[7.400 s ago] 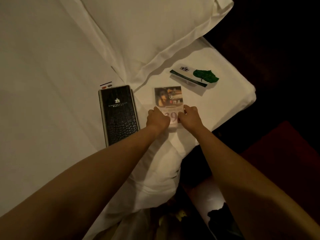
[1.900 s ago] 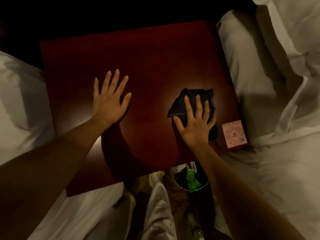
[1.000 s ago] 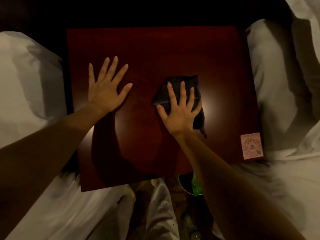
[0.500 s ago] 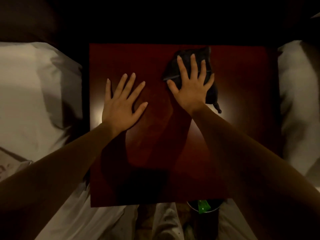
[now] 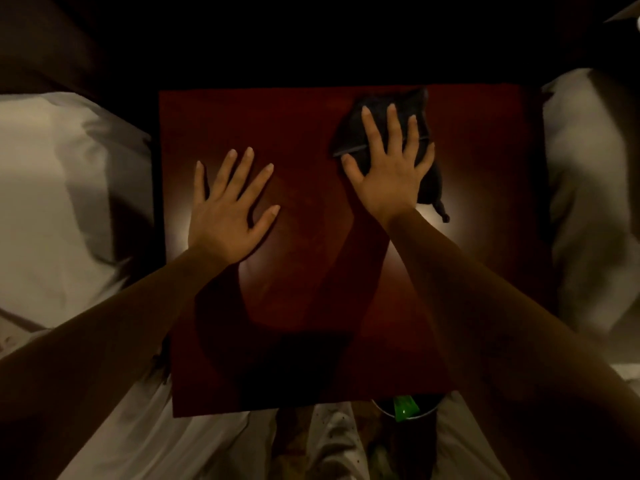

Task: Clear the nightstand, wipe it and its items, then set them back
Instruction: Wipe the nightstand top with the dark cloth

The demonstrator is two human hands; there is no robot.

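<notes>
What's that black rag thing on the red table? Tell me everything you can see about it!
The black cloth looks soft and crumpled, bunched rather than folded neatly. It lies flat on the dark red nightstand, near the far edge, right of the middle. The right hand presses down on it with fingers spread, covering its middle. A thin pointed corner sticks out toward the right, past the wrist. The left hand rests apart on bare wood.

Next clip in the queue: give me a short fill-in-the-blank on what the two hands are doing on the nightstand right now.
1. The right hand presses a dark ____ flat on the reddish-brown wooden nightstand top.
2. The left hand lies flat with fingers spread, holding ____.
3. The crumpled dark cloth sits nearest the nightstand's far-____ corner.
4. The white bedding lies on ____ sides of the nightstand.

Missing words: cloth; nothing; right; both
</notes>
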